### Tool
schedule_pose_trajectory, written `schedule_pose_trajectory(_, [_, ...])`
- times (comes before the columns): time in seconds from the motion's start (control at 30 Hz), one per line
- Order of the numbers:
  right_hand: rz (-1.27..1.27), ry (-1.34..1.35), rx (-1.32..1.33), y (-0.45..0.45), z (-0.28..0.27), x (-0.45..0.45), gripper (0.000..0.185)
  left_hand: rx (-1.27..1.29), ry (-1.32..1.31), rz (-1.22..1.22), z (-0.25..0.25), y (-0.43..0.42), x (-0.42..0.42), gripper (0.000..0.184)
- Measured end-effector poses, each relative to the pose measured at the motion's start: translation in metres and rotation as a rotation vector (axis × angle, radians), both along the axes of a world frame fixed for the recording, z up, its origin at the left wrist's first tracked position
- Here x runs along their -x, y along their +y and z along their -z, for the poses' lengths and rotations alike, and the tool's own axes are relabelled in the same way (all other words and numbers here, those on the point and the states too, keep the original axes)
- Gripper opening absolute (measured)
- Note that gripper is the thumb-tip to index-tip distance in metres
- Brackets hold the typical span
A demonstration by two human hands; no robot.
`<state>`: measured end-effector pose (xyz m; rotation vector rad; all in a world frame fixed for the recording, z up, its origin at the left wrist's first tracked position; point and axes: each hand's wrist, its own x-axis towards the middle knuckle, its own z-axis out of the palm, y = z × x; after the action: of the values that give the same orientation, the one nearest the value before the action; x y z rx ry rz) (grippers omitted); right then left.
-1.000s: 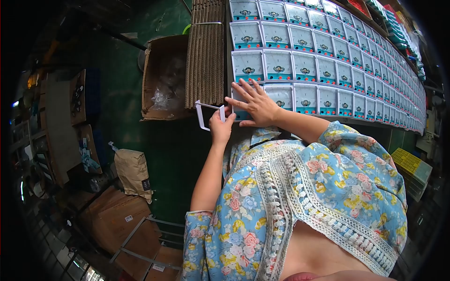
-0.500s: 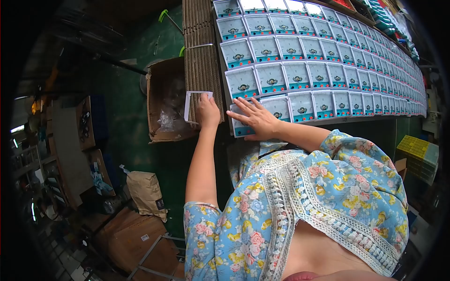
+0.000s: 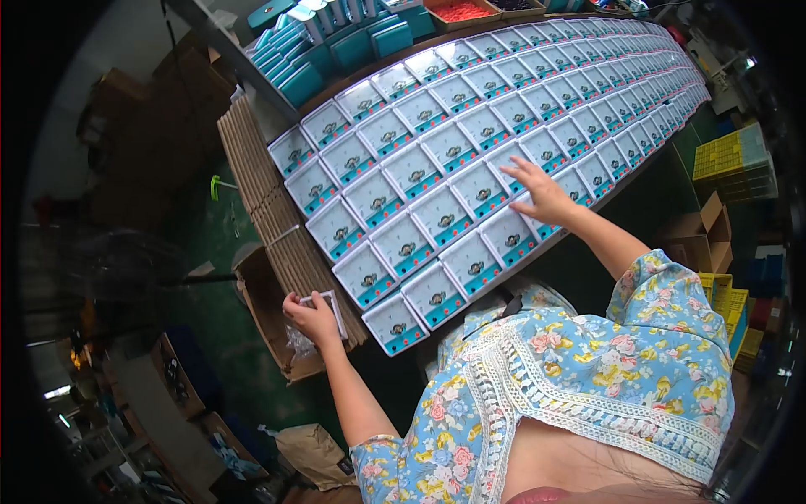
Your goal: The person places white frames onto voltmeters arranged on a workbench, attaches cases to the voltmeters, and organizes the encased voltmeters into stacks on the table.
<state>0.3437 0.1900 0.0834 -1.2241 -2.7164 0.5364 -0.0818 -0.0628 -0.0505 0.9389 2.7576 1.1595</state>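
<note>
My left hand grips a thin white rectangular frame, held low over the near end of the stacked cardboard. My right hand hovers over or lightly touches the front rows of the framed panels, fingers spread and nothing held. These panels are pale with a teal strip, red dots and a small dark emblem, and they lie in long rows across the table. The corner panel nearest my left hand lies flat at the row's end.
Folded cardboard stands left of the panels, beside an open carton with clear plastic. Teal cases and a box of red parts are behind. Yellow crates stand at the right.
The view has turned, showing more of the table. My right hand has left the corner panel and moved right along the rows. My left hand still holds the white frame, now lower beside the cardboard.
</note>
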Motion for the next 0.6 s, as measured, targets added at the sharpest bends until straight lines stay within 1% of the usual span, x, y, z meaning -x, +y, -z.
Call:
schedule_pose_trajectory(0.07, [0.140, 0.010, -0.053, 0.073, 0.004, -0.036, 0.066, -0.056, -0.021, 0.028, -0.017, 0.036, 0.006, 0.043])
schedule_pose_trajectory(0.1, [0.187, -0.023, -0.080, 0.109, 0.005, -0.047, 0.064, -0.080, -0.031, 0.073, -0.013, 0.057, 0.014, 0.044])
schedule_pose_trajectory(0.13, [0.239, -0.077, -0.124, 0.114, -0.026, -0.038, 0.063, -0.103, -0.078, 0.112, -0.034, 0.052, 0.037, 0.047])
schedule_pose_trajectory(0.2, [0.269, -0.058, -0.119, 0.199, -0.005, -0.050, 0.062, -0.114, -0.149, 0.125, -0.033, 0.109, 0.040, 0.051])
schedule_pose_trajectory(0.23, [0.266, -0.105, -0.109, 0.226, -0.014, -0.041, 0.063, -0.058, -0.182, 0.154, -0.028, 0.137, 0.048, 0.057])
schedule_pose_trajectory(0.33, [0.215, -0.140, -0.066, 0.312, 0.012, -0.013, 0.068, 0.127, -0.052, 0.114, -0.008, 0.204, 0.078, 0.064])
schedule_pose_trajectory(0.37, [0.210, -0.215, 0.033, 0.329, 0.010, 0.002, 0.070, 0.234, -0.180, 0.116, -0.018, 0.224, 0.093, 0.078])
schedule_pose_trajectory(0.43, [0.167, -0.254, 0.063, 0.358, 0.022, 0.030, 0.073, 0.326, -0.051, 0.010, 0.001, 0.253, 0.116, 0.086])
schedule_pose_trajectory(0.47, [0.181, -0.299, 0.013, 0.374, 0.029, 0.042, 0.074, 0.385, 0.010, -0.048, 0.010, 0.268, 0.121, 0.090])
schedule_pose_trajectory(0.5, [0.196, -0.339, -0.042, 0.380, 0.036, 0.057, 0.074, 0.436, -0.070, -0.073, 0.007, 0.278, 0.127, 0.099])
schedule_pose_trajectory(0.53, [0.213, -0.377, -0.098, 0.386, 0.042, 0.068, 0.075, 0.408, -0.108, -0.076, 0.007, 0.287, 0.131, 0.100])
schedule_pose_trajectory(0.57, [0.250, -0.375, -0.013, 0.394, 0.046, 0.077, 0.084, 0.379, -0.145, -0.077, 0.007, 0.295, 0.134, 0.100])
schedule_pose_trajectory(0.6, [0.280, -0.411, -0.009, 0.395, 0.053, 0.080, 0.087, 0.372, -0.224, -0.064, 0.010, 0.304, 0.138, 0.101])
